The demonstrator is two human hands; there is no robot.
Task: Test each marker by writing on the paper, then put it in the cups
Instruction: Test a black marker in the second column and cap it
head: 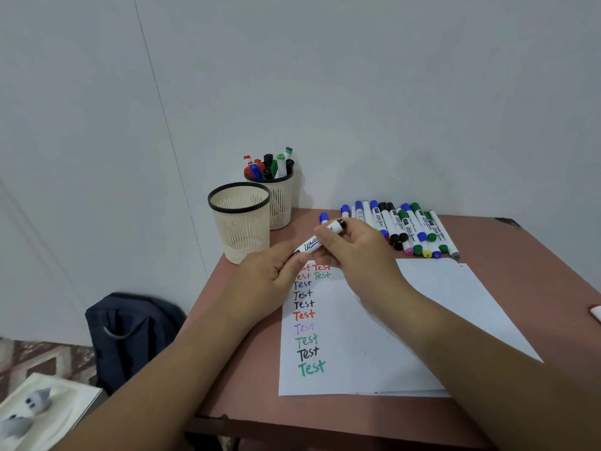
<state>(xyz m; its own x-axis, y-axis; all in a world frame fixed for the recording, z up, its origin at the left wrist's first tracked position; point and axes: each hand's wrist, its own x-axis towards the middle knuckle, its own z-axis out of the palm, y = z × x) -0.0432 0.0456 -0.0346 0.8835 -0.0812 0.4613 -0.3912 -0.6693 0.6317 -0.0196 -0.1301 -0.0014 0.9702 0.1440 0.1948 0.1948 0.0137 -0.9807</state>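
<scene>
Item: marker (313,243), white barrel, black end cap. Held in the air above the top of the paper (374,336), long axis slanting from lower left to upper right, capped end toward the far right.

Left hand (270,278): grip closed on the lower end of the barrel.

Right hand (354,252): grip closed on the upper end, fingers by the cap. It is the nearer hand to the cap, so pulling along the barrel's axis looks like the step in hand.

Paper: on the worktop (247,369), a column of coloured "Test" words down its left side.

Near cup (240,219): left of the hands; no markers show above its rim.

Far cup (276,203): behind it, holding markers.

Untested markers (406,229): a row lying behind the paper.
</scene>
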